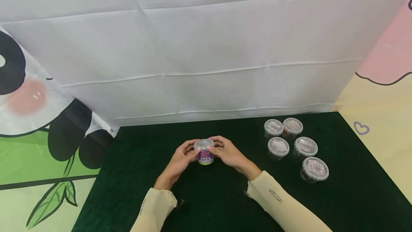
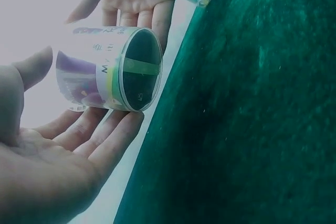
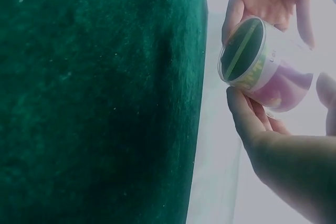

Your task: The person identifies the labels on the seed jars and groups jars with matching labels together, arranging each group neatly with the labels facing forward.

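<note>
A small clear plastic jar (image 1: 205, 155) with a purple, white and yellow-green label is held upright between both hands, above the dark green tabletop. Its translucent lid (image 1: 204, 144) faces up. My left hand (image 1: 181, 160) grips the jar from the left, thumb at the front and fingers around the side. From the right, my right hand (image 1: 230, 153) grips it in the same way. Both wrist views look from below at the jar's round see-through base, where a pale strip runs across. In the left wrist view, the left fingers (image 2: 118, 137) lie along the jar's side.
Several lidded clear tubs stand at the right of the green table (image 1: 238, 196), among them a front one (image 1: 314, 169) and a back one (image 1: 273, 127). A white cloth wall (image 1: 206, 56) rises behind the table. Printed cartoon cloths hang at both sides.
</note>
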The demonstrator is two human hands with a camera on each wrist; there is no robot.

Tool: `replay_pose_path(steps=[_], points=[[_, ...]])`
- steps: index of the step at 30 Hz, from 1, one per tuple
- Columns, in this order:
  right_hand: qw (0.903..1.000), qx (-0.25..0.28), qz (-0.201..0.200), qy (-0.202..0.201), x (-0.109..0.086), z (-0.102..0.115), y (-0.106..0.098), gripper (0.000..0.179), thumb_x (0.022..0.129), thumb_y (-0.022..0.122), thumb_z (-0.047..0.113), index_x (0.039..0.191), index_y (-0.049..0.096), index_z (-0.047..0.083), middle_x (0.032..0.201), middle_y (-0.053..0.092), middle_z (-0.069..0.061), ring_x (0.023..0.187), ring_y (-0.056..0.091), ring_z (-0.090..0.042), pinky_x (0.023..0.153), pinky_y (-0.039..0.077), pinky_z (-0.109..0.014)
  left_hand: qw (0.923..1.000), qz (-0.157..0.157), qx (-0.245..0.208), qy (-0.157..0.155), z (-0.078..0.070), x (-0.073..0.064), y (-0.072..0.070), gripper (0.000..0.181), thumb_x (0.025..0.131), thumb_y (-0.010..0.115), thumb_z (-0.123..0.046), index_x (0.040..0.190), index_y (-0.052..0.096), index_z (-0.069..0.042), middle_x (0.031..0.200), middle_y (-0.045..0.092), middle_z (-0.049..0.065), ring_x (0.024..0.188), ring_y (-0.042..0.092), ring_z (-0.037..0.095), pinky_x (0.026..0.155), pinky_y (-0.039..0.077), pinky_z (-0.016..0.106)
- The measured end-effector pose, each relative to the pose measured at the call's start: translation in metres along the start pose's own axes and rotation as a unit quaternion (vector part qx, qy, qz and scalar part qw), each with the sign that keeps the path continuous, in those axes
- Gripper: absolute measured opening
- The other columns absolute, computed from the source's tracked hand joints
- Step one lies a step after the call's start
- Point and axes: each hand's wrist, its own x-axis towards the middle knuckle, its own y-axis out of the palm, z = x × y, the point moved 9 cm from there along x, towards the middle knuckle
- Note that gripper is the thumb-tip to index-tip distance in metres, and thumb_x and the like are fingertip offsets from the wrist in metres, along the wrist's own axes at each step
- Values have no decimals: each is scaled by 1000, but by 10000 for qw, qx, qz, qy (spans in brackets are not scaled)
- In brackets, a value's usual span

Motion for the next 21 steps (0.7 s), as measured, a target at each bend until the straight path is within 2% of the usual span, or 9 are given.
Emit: replay_pose_path(steps=[6, 15, 21], points=[[9999, -100, 57, -113, 7, 6, 7, 48, 111, 58, 23, 152, 46, 2, 147, 55, -21, 137, 58, -37, 114, 49, -49, 10000, 36, 28, 20, -2, -1, -10, 50, 111, 58, -29, 155, 46, -8, 156, 52, 19, 138, 57, 33, 115, 49, 48], [9995, -207, 131, -210, 18, 7, 16, 50, 110, 60, 26, 152, 47, 2, 146, 56, -19, 137, 58, -36, 115, 48, -50, 9999, 144, 14, -63, 4, -2, -24, 53, 111, 58, -30, 157, 43, -10, 159, 47, 18, 142, 52, 34, 118, 45, 49], [9990, -214, 199, -337, 26, 12, 25, 49, 109, 61, 22, 152, 47, 1, 146, 55, -20, 137, 57, -36, 115, 48, -48, 9996, 255, 88, 24, 4, -4, -36, 54, 112, 56, -27, 159, 39, -9, 162, 44, 19, 145, 49, 36, 119, 44, 47]])
